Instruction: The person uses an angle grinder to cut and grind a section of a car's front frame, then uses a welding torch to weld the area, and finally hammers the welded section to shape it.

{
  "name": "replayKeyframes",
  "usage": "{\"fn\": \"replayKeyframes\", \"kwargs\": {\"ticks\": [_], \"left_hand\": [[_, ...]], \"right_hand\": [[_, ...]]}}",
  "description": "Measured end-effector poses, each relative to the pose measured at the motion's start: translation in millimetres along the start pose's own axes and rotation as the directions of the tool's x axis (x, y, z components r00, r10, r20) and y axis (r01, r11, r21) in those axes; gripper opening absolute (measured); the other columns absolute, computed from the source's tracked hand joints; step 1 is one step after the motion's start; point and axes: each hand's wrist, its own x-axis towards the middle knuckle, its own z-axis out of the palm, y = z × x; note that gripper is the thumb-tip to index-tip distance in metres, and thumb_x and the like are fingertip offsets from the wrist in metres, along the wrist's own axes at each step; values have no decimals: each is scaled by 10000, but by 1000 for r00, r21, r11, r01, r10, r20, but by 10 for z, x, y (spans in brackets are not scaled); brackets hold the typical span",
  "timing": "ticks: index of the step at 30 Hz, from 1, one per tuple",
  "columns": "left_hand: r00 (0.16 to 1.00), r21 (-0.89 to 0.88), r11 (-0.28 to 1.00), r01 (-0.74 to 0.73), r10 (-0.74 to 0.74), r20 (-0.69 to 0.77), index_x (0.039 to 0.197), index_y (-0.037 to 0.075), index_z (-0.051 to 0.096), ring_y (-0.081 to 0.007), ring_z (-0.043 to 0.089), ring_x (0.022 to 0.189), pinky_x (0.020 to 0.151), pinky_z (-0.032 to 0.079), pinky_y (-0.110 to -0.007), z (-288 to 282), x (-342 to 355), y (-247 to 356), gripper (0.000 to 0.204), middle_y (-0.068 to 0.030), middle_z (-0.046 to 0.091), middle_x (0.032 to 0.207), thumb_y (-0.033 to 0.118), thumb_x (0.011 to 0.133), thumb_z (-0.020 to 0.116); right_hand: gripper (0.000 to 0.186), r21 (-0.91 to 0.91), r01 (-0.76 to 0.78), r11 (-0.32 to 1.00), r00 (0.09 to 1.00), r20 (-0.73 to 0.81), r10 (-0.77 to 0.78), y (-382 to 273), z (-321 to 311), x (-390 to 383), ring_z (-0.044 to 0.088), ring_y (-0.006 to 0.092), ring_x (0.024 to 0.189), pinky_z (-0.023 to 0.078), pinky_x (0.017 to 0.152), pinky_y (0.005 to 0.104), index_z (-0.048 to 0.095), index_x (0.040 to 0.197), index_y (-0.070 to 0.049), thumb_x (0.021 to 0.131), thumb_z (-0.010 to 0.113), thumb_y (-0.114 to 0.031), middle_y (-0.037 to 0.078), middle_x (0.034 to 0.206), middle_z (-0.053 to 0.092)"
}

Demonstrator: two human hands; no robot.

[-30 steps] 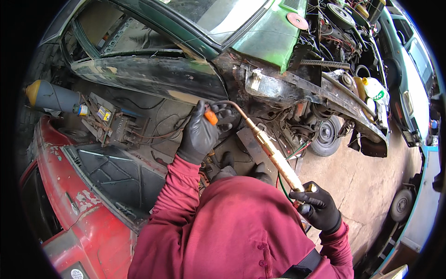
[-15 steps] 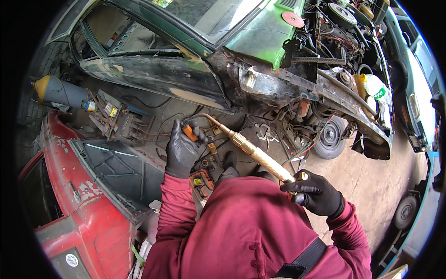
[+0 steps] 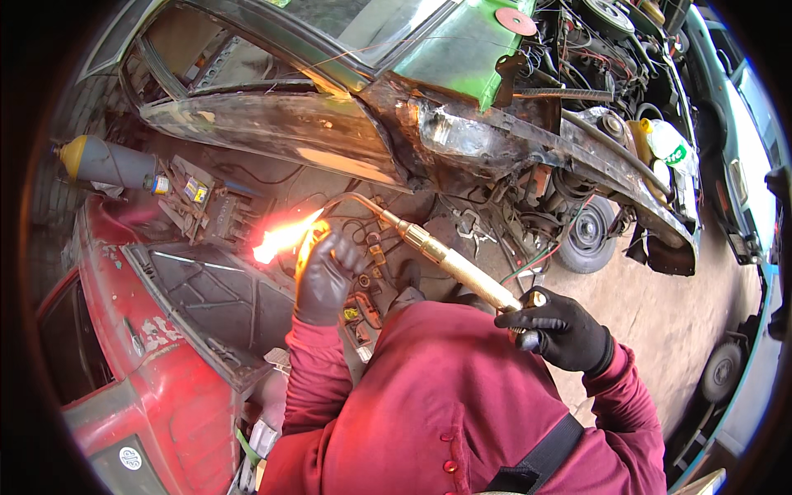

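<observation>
A brass gas torch [image 3: 462,272] slants across in front of me, its thin copper neck curving up and to the left. My right hand [image 3: 565,332], in a black glove, is closed round its valve end. From the torch tip a bright yellow-orange flame [image 3: 285,235] points left and down. Just below and beside the flame is my black-gloved left hand [image 3: 330,276], its fingers curled round an orange lighter, which the glare largely washes out. Ahead of both hands stands a stripped green car body [image 3: 462,136] with bare, rusty metal where its front fender sits.
A red car body panel [image 3: 173,363] lies to my left, a grey gas cylinder [image 3: 111,161] with yellow top beyond it. Cables, clamps and tools litter the floor under the green car. A wheel [image 3: 587,235] lies right, and a plastic bottle [image 3: 667,142] rests in the engine bay.
A flame has appeared at the torch tip, lighting the car's side. The left hand has turned slightly, and its fingers are curled more. The right hand keeps its hold on the torch.
</observation>
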Motion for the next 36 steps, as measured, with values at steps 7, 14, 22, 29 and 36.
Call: {"fn": "replayKeyframes", "kwargs": {"ticks": [7, 14, 22, 29, 36], "left_hand": [[959, 221, 964, 148, -194, 205, 1189, 42, 653, -119, 573, 693, 718, 574, -354, 554, -246, -695, 296, 16, 541, 784, 305, 1079, 732], [984, 148, 974, 172, -176, 14, 1223, 32, 689, -123, 658, 747, 724, 592, -321, 533, -159, -850, 286, -14, 657, 845, 264, 1070, 754], [981, 279, 949, 148, -176, 79, 1245, 16, 687, -116, 668, 757, 738, 584, -289, 458, -118, -833, 299, -23, 679, 871, 267, 1088, 731], [974, 363, 925, 111, -174, 144, 1272, -10, 681, -104, 663, 755, 729, 582, -295, 426, -121, -875, 335, -17, 664, 855, 281, 1107, 704], [955, 301, 932, 203, -256, 149, 1330, -15, 671, -117, 599, 764, 769, 581, -355, 447, -24, -917, 379, -12, 627, 844, 274, 1090, 725]], "right_hand": [[388, 40, -35, 999, 999, 25, 34, -32, 129, 241, 720, 357, 986, 578, 895, 449, 752, 1393, -152, 1007, 757, -180, 173, 1170, 725], [447, 399, -265, 878, 945, -73, 318, -130, 296, 305, 699, 137, 1131, 570, 962, 346, 648, 1470, 4, 1045, 733, -107, 128, 1330, 705], [240, 410, -379, 830, 879, -121, 461, -68, 497, 334, 650, 95, 935, 544, 890, 294, 724, 1245, -17, 1081, 717, -192, 38, 990, 734], [313, 317, -375, 871, 895, -121, 430, -33, 474, 261, 684, 137, 976, 556, 928, 327, 711, 1317, -18, 1095, 692, -239, 86, 1041, 747], [349, 221, -334, 916, 906, -192, 376, 30, 506, 187, 733, 207, 993, 568, 932, 352, 692, 1344, -15, 1103, 673, -268, 141, 1089, 759]]}}
